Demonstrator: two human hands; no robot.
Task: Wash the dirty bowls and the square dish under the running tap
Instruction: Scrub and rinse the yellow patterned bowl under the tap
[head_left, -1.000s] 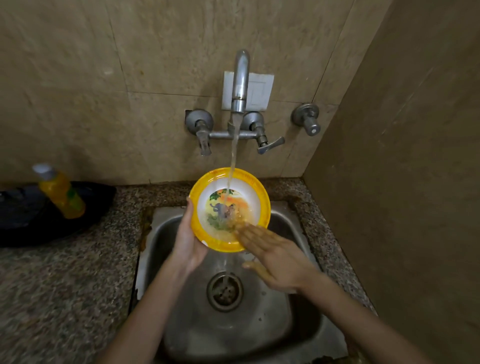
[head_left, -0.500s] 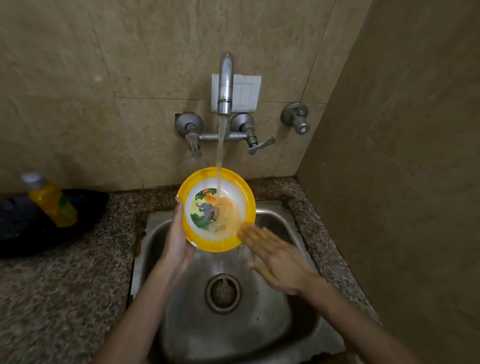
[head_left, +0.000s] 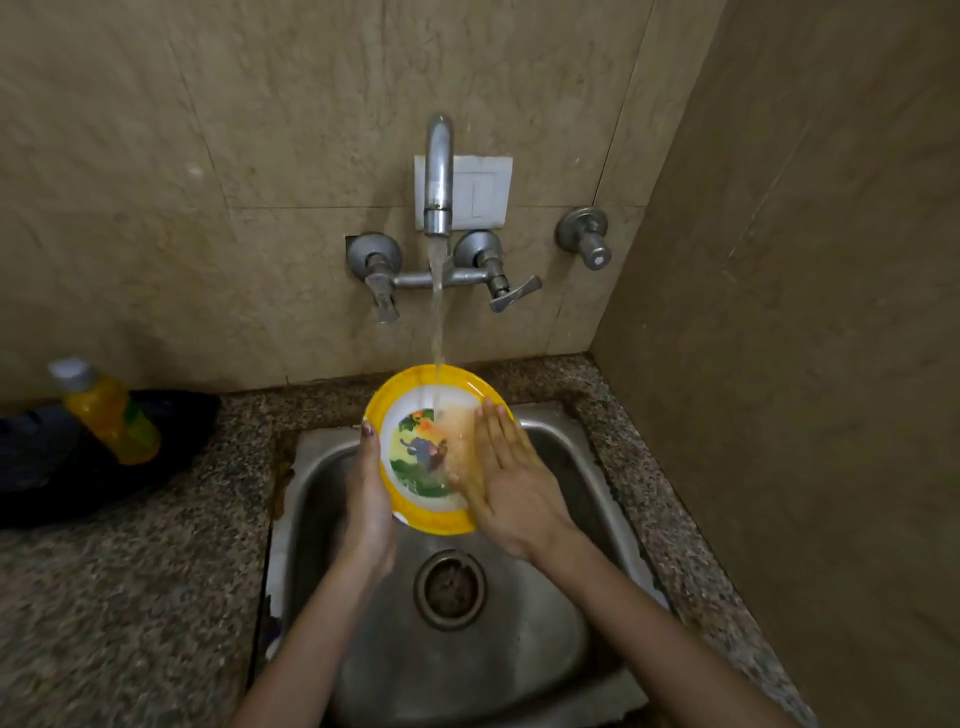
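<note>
Far to our left a yellow bottle (head_left: 111, 415) stands on the counter (head_left: 156, 597), well apart from the work. Over the sink (head_left: 550, 649), our left hand (head_left: 370, 499) grips the yellow-rimmed bowl (head_left: 418, 457) by its left edge: the thumb hooks over the rim, and the fingers behind it are hidden. The bowl lies directly right of that grip, above the drain (head_left: 450, 590), its mouth tipped up toward us. Being round, it has no long axis; only that tilt matters. Water (head_left: 439, 332) from the tap (head_left: 439, 176) lands inside, near the far rim. Our right hand (head_left: 511, 483) is flat, fingers straight and pointing at the wall, pressed on the bowl's right inner side, holding nothing. We judge that 1 hand steadies while the other rubs, so the next stroke should sweep left across the printed bottom.
</note>
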